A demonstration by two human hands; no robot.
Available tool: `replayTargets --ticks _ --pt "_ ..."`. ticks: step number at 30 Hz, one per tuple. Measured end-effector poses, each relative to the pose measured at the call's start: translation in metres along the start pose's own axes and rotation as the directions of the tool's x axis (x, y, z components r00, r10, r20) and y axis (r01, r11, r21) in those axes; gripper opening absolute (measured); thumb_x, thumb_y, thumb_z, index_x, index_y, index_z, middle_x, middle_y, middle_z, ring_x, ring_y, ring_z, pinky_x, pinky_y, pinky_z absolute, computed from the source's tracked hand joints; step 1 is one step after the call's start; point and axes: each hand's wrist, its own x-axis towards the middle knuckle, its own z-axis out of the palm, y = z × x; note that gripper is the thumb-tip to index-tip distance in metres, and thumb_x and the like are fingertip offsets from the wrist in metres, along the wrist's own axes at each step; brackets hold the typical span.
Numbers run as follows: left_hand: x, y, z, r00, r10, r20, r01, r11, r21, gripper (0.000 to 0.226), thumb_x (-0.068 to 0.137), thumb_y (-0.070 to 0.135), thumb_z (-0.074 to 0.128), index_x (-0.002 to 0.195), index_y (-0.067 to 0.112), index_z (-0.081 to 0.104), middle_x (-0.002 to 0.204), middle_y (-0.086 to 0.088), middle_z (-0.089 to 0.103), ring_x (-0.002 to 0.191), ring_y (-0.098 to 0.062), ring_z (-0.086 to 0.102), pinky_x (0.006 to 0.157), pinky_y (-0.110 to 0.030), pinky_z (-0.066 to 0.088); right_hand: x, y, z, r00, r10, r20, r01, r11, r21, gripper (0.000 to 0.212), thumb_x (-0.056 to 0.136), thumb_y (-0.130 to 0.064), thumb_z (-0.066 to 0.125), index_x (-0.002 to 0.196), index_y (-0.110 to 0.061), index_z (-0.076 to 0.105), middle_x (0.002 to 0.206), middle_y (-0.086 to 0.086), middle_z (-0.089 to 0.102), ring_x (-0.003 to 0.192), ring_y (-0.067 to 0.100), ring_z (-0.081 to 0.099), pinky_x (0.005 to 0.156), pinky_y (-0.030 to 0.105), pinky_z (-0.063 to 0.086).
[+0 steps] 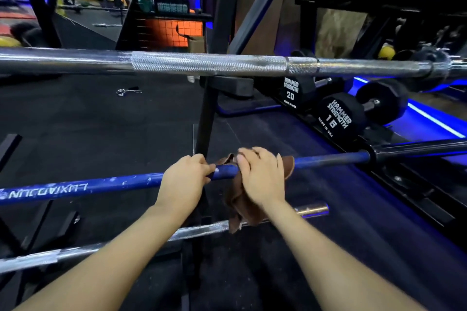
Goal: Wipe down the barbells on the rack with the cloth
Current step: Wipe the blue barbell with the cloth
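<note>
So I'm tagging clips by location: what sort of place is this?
A gym, almost certainly its free-weights area. Barbells lie across a rack, a silver bar above a blue bar being wiped with a brown cloth, and black dumbbells marked Hammer Strength sit on a low rack.

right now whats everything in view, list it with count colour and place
blue barbell: 1, blue with white lettering, middle rack level, under both hands
chrome barbells: 2, silver, one on the top level, one on the lowest level
cloth: 1, brown, draped over the blue barbell, hanging down
rack upright: 1, black, centre
dumbbells: 3 or more, black, right, two marked 20 and 15
collar clip: 1, silver, on the floor, left
left hand: grips the blue barbell
right hand: presses the cloth on the bar
</note>
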Motion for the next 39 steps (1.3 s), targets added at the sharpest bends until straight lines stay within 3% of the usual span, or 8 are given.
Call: replayTargets --ticks 5,10,16,20,23,28,32,39 --pt "0.001 -0.004 0.003 0.999 0.027 -0.037 -0.028 0.999 -0.037 0.028 0.095 0.026 0.051 0.120 0.032 0.060 0.108 0.006 0.055 0.095 -0.018 0.051 0.067 -0.030 0.037 -0.002 -0.006 0.000 0.995 -0.091 -0.038 0.090 0.996 -0.030 0.052 0.094 -0.045 0.019 0.121 -0.029 0.060 0.122 0.004 0.058 0.118 0.025 0.051 0.103 0.042 0.032" --pt "0.000 -0.011 0.000 0.999 0.046 0.018 -0.043 0.988 -0.151 0.033 0.094 0.024 0.052 0.125 0.034 0.058 0.114 0.010 0.054 0.104 -0.015 0.049 0.083 -0.033 0.045 0.043 -0.006 -0.009 0.967 0.166 0.195 -0.181 0.982 0.060 0.042 0.100 -0.042 0.030 0.138 -0.029 0.042 0.130 0.009 0.052 0.117 0.033 0.049 0.095 0.042 0.037" --pt "-0.008 -0.036 -0.013 0.998 -0.062 0.010 0.063 0.985 -0.159 0.025 0.093 0.035 0.053 0.116 0.031 0.063 0.113 0.011 0.053 0.111 -0.012 0.047 0.080 -0.033 0.047 0.008 -0.021 0.000 0.991 0.008 -0.133 -0.007 1.000 0.005 0.052 0.089 -0.042 0.023 0.090 -0.019 0.070 0.093 0.006 0.070 0.091 0.032 0.062 0.081 0.040 0.041" --pt "-0.017 -0.049 -0.013 0.993 -0.113 0.026 0.116 0.984 -0.137 0.026 0.092 0.039 0.055 0.115 0.033 0.063 0.109 0.009 0.054 0.107 -0.013 0.049 0.077 -0.034 0.048 -0.019 -0.059 0.007 0.993 -0.053 0.101 0.032 0.979 0.203 0.062 0.088 -0.051 0.026 0.135 -0.021 0.052 0.143 0.003 0.044 0.133 0.022 0.035 0.114 0.033 0.016" --pt "-0.017 -0.046 -0.015 0.995 -0.095 0.020 0.097 0.990 -0.107 0.025 0.091 0.039 0.055 0.115 0.034 0.062 0.104 0.008 0.052 0.104 -0.013 0.049 0.072 -0.032 0.045 -0.023 -0.064 0.005 0.951 -0.086 0.297 0.029 0.981 0.193 0.058 0.097 -0.037 0.042 0.150 -0.023 0.023 0.157 -0.004 0.014 0.144 0.016 0.005 0.117 0.027 -0.001" --pt "-0.014 -0.046 -0.013 0.994 -0.105 0.016 0.106 0.993 -0.053 0.025 0.092 0.040 0.053 0.114 0.035 0.063 0.105 0.008 0.052 0.102 -0.013 0.050 0.067 -0.029 0.041 -0.018 -0.055 0.008 0.978 -0.148 0.146 0.151 0.988 -0.009 0.065 0.087 -0.061 0.018 0.136 -0.027 0.045 0.132 -0.001 0.047 0.120 0.023 0.042 0.102 0.034 0.026" --pt "-0.014 -0.045 -0.013 0.995 -0.096 0.028 0.097 0.995 -0.020 0.027 0.094 0.042 0.050 0.117 0.035 0.060 0.108 0.009 0.051 0.105 -0.012 0.048 0.067 -0.028 0.039 0.009 -0.058 -0.002 0.987 0.009 0.158 0.013 0.990 -0.143 0.041 0.102 -0.042 0.023 0.110 -0.020 0.057 0.111 0.006 0.064 0.104 0.033 0.055 0.088 0.041 0.036" --pt "-0.015 -0.045 -0.013 0.997 -0.066 0.030 0.066 0.998 0.009 0.026 0.094 0.042 0.047 0.113 0.031 0.061 0.105 0.009 0.048 0.100 -0.012 0.047 0.062 -0.028 0.030 -0.012 -0.077 0.008 0.984 0.112 0.140 -0.105 0.993 -0.057 0.039 0.102 -0.037 0.024 0.129 -0.021 0.047 0.123 0.004 0.050 0.118 0.026 0.042 0.111 0.039 0.019"
